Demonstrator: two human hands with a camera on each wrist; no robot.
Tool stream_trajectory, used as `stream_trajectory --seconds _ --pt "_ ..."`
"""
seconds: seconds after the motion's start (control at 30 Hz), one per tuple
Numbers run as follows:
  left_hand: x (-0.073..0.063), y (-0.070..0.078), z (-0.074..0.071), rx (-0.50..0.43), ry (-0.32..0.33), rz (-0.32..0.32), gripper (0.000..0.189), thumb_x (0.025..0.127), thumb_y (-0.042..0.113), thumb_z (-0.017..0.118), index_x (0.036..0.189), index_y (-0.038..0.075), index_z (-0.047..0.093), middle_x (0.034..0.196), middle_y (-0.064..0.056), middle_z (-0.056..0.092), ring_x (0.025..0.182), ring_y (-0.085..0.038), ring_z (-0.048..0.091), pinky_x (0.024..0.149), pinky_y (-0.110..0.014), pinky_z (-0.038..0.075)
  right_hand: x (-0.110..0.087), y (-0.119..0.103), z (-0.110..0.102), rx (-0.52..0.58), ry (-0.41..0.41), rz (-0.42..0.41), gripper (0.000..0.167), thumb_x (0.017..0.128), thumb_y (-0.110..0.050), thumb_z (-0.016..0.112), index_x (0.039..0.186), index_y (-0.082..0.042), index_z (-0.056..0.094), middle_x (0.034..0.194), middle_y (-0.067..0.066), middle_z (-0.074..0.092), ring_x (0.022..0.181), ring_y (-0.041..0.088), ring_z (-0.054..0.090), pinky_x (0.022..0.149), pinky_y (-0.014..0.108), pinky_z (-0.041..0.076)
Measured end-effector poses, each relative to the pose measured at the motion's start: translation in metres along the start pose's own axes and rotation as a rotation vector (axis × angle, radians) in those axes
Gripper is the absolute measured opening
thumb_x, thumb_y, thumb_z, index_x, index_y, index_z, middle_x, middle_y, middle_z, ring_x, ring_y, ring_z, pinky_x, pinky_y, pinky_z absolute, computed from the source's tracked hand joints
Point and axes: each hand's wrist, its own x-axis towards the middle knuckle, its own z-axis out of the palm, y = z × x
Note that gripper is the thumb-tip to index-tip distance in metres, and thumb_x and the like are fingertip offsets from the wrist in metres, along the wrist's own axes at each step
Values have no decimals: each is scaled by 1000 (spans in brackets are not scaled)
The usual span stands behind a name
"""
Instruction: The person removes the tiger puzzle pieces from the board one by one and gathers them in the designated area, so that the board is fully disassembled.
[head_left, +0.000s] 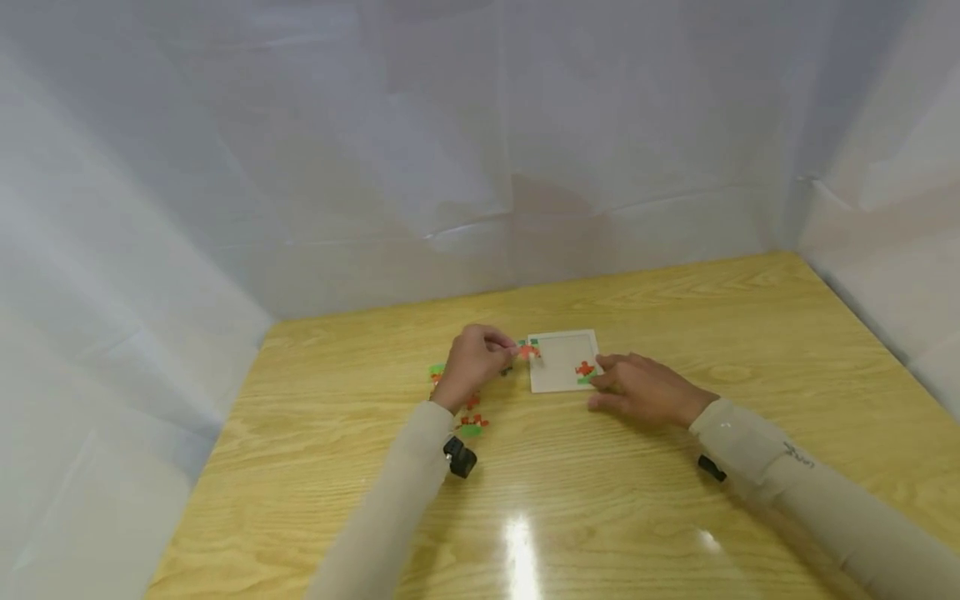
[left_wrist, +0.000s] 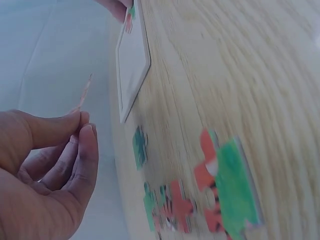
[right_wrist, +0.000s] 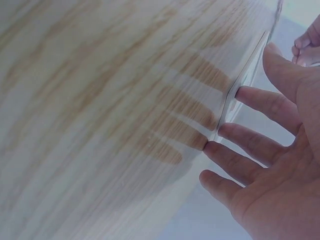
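Note:
Between thumb and fingertips my left hand [head_left: 477,360] pinches a red and green puzzle piece [head_left: 528,351], held above the left edge of a white puzzle tray [head_left: 558,387]. In the left wrist view that puzzle piece [left_wrist: 86,90] shows edge-on, off the table. One red and green corner piece [head_left: 585,370] lies in the tray's near right corner. My right hand [head_left: 643,388] has its fingers spread and extended, fingertips at the tray's right edge. The right wrist view shows the fingertips [right_wrist: 227,131] against that edge.
Several loose puzzle pieces lie on the wooden table [head_left: 600,500] left of the tray, partly behind my left forearm. Among them are a green piece [left_wrist: 237,185], a red one [left_wrist: 181,206] and a dark green one [left_wrist: 139,147]. White sheeting [head_left: 375,167] hangs behind the table.

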Motion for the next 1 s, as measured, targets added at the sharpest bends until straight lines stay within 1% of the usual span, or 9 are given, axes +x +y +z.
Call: stream_trajectory --seconds 0.17,0.37,0.6,0.73,0.83,0.9,1.0 --pt "-9 -9 -8 16 21 -3 11 97 16 71 96 6 76 92 -13 74 79 -29 68 59 -31 49 0 2 0 11 7 -1 34 99 -28 68 116 0 75 133 27 61 131 45 52 107 62 38" --pt "-22 -20 -15 29 18 -28 10 96 12 70 95 4 75 90 -12 74 69 -24 62 56 -30 47 0 5 2 12 10 -1 32 99 -28 68 115 -1 76 136 29 58 131 45 51 107 63 37" --pt "-35 -30 -20 39 17 -56 7 95 10 72 92 5 75 86 -6 73 69 -21 63 58 -30 49 0 4 2 25 15 -11 29 99 -29 67 111 -4 78 133 27 61 131 45 51 107 64 36" --pt "-39 -35 -21 54 0 -71 8 96 7 69 91 6 75 86 -5 73 69 -20 64 58 -30 49 -1 3 0 30 14 2 29 99 -28 68 112 -4 77 134 27 60 132 45 50 108 66 33" --pt "-41 -36 -21 49 -15 -88 10 96 6 67 91 6 76 87 -5 73 68 -19 64 56 -29 48 -2 3 0 27 13 4 31 99 -29 67 113 -4 77 136 28 58 133 45 50 109 66 32" --pt "-41 -36 -20 41 -24 -86 11 96 4 66 92 5 76 87 -6 73 68 -19 65 55 -28 48 -2 3 0 25 10 2 32 99 -30 67 114 -3 77 137 29 57 133 45 49 109 67 31" --pt "-42 -35 -18 43 -27 -75 8 95 5 69 93 4 76 86 -8 73 68 -19 66 55 -28 49 -2 3 0 25 6 3 32 100 -30 66 115 -4 76 138 28 57 134 45 48 109 68 30"
